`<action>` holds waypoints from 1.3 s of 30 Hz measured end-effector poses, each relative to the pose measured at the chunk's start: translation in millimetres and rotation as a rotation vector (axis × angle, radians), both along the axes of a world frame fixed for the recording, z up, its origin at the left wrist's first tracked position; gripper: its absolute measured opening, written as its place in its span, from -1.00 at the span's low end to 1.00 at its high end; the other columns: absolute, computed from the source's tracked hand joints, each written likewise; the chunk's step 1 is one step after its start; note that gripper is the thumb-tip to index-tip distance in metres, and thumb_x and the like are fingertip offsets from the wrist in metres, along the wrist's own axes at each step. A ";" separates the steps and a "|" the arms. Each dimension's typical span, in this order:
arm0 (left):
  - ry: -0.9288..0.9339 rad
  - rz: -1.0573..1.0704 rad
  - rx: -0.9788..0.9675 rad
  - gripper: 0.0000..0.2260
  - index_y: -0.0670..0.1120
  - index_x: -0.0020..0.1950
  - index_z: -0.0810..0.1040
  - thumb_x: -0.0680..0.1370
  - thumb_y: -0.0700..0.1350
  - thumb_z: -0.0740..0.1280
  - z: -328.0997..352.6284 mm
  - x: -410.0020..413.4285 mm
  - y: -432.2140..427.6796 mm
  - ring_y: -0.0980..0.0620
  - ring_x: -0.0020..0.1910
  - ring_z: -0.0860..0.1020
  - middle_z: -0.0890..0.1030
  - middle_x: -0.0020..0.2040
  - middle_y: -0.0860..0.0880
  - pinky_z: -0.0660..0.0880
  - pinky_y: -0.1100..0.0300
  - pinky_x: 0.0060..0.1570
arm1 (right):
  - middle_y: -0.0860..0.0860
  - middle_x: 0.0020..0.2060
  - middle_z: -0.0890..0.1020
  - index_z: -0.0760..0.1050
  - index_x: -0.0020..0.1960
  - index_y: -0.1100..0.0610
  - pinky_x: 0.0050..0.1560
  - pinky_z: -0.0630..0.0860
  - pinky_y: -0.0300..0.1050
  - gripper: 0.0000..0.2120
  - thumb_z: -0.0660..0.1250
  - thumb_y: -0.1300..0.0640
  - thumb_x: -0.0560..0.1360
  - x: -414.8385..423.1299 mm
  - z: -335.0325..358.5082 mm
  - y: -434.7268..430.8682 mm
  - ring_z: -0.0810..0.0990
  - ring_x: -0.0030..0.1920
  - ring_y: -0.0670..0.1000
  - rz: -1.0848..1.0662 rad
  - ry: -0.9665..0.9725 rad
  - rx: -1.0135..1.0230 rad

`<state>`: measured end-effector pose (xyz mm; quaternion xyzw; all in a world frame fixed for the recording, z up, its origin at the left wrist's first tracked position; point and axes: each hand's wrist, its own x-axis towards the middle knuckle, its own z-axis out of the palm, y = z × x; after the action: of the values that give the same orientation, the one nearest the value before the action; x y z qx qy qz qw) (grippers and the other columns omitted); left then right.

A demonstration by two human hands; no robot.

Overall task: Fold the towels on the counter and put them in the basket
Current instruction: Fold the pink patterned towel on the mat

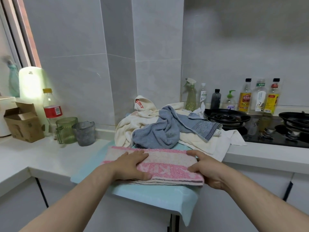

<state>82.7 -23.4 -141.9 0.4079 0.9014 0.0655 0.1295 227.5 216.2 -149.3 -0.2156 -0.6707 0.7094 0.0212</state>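
Pink towel (167, 159) under flat left hand (132, 166), right hand (207, 171) curled round its end.

Red print on cream towel (145, 113), illegible
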 end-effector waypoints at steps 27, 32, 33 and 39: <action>-0.528 0.111 0.658 -0.40 -0.03 0.35 0.48 0.45 0.31 0.36 7.0 31.8 62.3 0.02 0.28 0.48 0.51 0.33 -0.01 0.39 0.10 0.31 | 0.17 0.10 0.56 0.33 0.44 0.14 -0.38 0.42 -0.15 -0.39 0.14 0.51 0.44 2.8 79.6 -12.5 0.54 -0.41 0.05 -0.057 0.200 0.058; -0.906 0.567 1.105 -0.72 -0.18 -0.04 0.54 0.61 0.03 0.23 26.1 16.9 34.1 -0.04 -0.32 0.56 0.60 -0.20 -0.14 0.56 0.17 -0.38 | 0.07 0.29 0.39 0.28 0.46 0.11 -0.30 0.43 -0.14 -0.39 0.17 0.47 0.45 -25.8 79.4 -50.4 0.55 -0.20 0.05 -0.024 0.217 0.052; -0.930 0.611 1.092 -0.67 -0.21 -0.04 0.53 0.63 0.05 0.20 28.2 15.9 26.2 -0.07 -0.32 0.58 0.60 -0.21 -0.18 0.57 0.18 -0.41 | 0.06 0.28 0.41 0.30 0.45 0.10 -0.23 0.47 -0.12 -0.38 0.19 0.46 0.44 -32.4 73.0 -60.0 0.57 -0.12 0.06 -0.011 0.228 0.050; -0.985 0.654 0.927 -0.66 -0.19 -0.06 0.47 0.63 0.09 0.17 23.8 20.8 1.0 -0.04 -0.41 0.51 0.51 -0.33 -0.12 0.51 0.16 -0.38 | 0.18 0.13 0.49 0.35 0.36 0.13 0.05 0.58 0.08 -0.55 0.27 0.37 0.51 -36.7 40.7 -100.2 0.60 -0.04 0.14 0.117 0.149 -0.070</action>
<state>103.5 -22.3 -118.0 0.0556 0.6945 0.6484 0.3069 190.8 116.0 -108.5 -0.1234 -0.6537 0.7463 0.0221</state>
